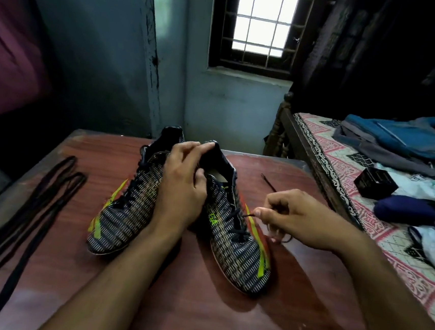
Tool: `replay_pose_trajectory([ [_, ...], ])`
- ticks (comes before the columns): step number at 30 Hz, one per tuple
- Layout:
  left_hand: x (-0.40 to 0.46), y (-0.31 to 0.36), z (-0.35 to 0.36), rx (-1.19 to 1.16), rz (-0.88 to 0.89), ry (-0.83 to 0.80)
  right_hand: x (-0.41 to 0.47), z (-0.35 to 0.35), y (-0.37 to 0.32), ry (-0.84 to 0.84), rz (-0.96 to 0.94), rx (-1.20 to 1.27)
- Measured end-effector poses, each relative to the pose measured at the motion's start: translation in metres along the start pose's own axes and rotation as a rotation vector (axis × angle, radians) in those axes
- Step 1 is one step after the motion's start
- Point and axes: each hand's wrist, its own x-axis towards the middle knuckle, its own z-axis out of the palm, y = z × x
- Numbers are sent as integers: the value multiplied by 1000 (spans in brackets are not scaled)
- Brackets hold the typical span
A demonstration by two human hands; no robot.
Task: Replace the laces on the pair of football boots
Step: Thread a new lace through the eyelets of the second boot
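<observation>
Two dark patterned football boots with yellow and red stripes stand side by side on the reddish wooden table (197,309), toes toward me. My left hand (182,188) grips the tongue and collar of the right boot (240,252). My right hand (293,220) pinches a dark lace (246,216) that runs out of that boot's eyelets to the right. The lace's free end (268,182) lies on the table behind my right hand. The left boot (124,214) still carries its dark lace. Loose dark laces (37,200) lie stretched out at the table's left side.
A bed with a patterned sheet (341,192) stands right beside the table, holding a blue bag (404,143), a small black box (375,183) and clothes. A blue wall and a barred window (262,22) are behind the table. Grey items lie left of the table.
</observation>
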Motion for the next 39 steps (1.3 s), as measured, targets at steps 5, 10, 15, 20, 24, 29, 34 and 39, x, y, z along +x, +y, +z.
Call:
replay_pose_trajectory([
  [5,-9,14,-6,-34,44,-13,-29,-24,-49,-44,136,-48],
  [10,-14,18,-4,-165,91,-119,-40,-36,-105,111,108,12],
  [15,-18,10,5,-274,84,-260,-32,-28,-135,230,27,304],
  [20,-17,8,9,-337,59,-281,-19,-16,-165,269,-47,451],
  [24,-18,6,12,-321,51,-319,-4,-7,-181,281,-88,524],
  [29,-18,6,15,-288,100,-349,18,-10,-203,253,-217,554],
  [34,-19,22,-3,-153,183,-222,44,-16,-212,306,-270,292],
  [39,-17,38,-27,-210,305,247,56,-21,-201,394,-241,-112],
])
